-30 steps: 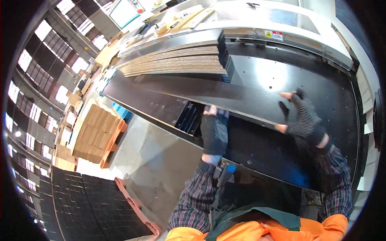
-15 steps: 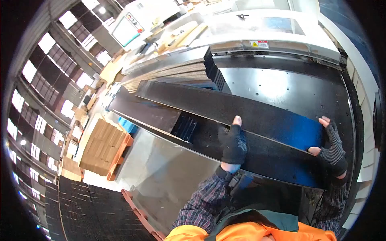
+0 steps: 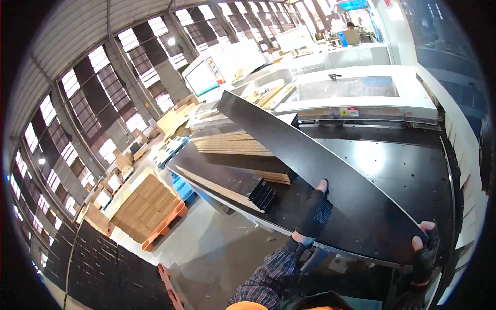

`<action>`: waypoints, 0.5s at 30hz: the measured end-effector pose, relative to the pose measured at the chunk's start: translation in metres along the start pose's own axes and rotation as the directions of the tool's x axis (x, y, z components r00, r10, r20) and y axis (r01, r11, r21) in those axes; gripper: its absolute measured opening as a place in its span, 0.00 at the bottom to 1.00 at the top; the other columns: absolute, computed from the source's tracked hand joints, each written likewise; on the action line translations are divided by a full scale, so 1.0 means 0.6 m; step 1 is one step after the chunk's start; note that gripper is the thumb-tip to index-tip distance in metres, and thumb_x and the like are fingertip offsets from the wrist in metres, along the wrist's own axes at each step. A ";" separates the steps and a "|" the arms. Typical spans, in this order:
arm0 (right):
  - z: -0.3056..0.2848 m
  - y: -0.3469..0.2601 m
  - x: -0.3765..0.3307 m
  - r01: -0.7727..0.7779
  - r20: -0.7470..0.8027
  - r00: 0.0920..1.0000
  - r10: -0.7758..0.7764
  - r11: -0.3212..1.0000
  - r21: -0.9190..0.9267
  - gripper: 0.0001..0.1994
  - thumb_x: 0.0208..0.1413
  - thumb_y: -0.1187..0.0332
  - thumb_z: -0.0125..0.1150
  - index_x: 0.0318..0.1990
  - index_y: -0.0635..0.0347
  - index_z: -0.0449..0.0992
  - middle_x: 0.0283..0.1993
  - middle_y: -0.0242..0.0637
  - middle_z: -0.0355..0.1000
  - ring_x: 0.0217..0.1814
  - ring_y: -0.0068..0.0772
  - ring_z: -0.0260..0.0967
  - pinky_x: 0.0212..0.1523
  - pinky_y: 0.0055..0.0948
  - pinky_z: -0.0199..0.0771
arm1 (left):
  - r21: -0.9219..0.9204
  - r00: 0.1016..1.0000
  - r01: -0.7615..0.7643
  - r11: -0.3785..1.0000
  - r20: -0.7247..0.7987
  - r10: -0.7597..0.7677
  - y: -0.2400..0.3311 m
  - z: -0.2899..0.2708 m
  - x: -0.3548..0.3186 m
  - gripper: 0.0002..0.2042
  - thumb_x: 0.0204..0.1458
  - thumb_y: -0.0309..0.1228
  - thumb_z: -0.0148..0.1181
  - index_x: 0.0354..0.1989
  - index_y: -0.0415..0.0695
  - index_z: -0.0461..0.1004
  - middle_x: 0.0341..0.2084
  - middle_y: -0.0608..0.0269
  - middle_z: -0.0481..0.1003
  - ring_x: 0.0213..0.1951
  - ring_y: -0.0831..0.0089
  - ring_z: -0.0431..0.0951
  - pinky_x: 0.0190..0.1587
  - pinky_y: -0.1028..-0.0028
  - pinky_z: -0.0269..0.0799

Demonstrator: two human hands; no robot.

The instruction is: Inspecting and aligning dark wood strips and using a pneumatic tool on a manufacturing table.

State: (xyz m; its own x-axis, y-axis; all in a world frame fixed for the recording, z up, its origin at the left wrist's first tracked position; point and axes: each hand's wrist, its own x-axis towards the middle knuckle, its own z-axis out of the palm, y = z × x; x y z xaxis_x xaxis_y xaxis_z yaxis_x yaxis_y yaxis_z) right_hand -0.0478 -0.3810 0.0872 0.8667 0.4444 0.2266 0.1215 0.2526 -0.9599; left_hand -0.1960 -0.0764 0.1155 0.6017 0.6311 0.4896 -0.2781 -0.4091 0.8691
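A long dark board [image 3: 330,155] slants over the black machine table [image 3: 390,168], its far left end raised. My left hand [image 3: 314,211], in a fingerless dark glove, grips the board's near edge around the middle, thumb on top. At the near right end my right hand [image 3: 428,245], gloved the same way, is closed around the board's corner with its fingertips on the upper face. Left of the held board lies a low stack of dark-faced strips [image 3: 219,181] with pale edges. Behind it sits a taller stack of boards [image 3: 232,143], partly hidden by the held board.
A white machine hood [image 3: 356,88] spans the table's back. A control screen [image 3: 202,78] stands at the far left. On the floor are an orange pallet [image 3: 165,227] of tan boards and a big dark stack [image 3: 113,274]. A person [image 3: 352,32] is far off at the back.
The board's far end has lifted and swung up and away, while its near end has shifted toward me with my right hand. My left hand still grips its edge. The view has tilted upward.
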 end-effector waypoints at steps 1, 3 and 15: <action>0.008 -0.024 -0.021 -0.025 -0.030 0.999 0.023 0.997 -0.075 0.24 0.51 0.63 0.67 0.54 0.63 0.68 0.43 0.39 0.72 0.45 0.33 0.69 0.50 0.34 0.70 | -0.006 1.000 -0.001 1.000 0.012 0.001 -0.002 0.010 0.013 0.17 0.62 0.29 0.57 0.56 0.36 0.68 0.47 0.55 0.73 0.50 0.67 0.74 0.54 0.68 0.71; -0.031 0.014 -0.064 0.277 0.014 0.959 -0.283 0.923 -0.269 0.27 0.54 0.63 0.64 0.59 0.63 0.65 0.49 0.47 0.74 0.51 0.38 0.71 0.57 0.39 0.68 | -0.940 0.926 0.267 0.214 0.188 -0.328 0.018 0.047 0.058 0.21 0.64 0.37 0.55 0.59 0.35 0.65 0.44 0.55 0.74 0.47 0.65 0.75 0.51 0.66 0.73; 0.001 -0.106 -0.143 0.739 0.501 0.672 -0.545 0.533 -0.413 0.04 0.48 0.63 0.70 0.30 0.46 0.80 0.37 0.27 0.79 0.50 0.40 0.77 0.55 0.51 0.69 | -0.758 0.724 0.640 -0.122 0.542 0.427 -0.083 0.215 0.127 0.27 0.68 0.38 0.39 0.71 0.38 0.51 0.33 0.62 0.67 0.38 0.67 0.69 0.50 0.65 0.66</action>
State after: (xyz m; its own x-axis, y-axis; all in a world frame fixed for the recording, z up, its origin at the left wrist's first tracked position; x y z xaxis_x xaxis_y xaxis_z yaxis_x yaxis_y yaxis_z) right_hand -0.1301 -0.4347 0.1286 0.2744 0.5913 0.7583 0.9048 0.1082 -0.4118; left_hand -0.0396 -0.0929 0.1004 0.7229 -0.0753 0.6868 -0.1485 0.9539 0.2609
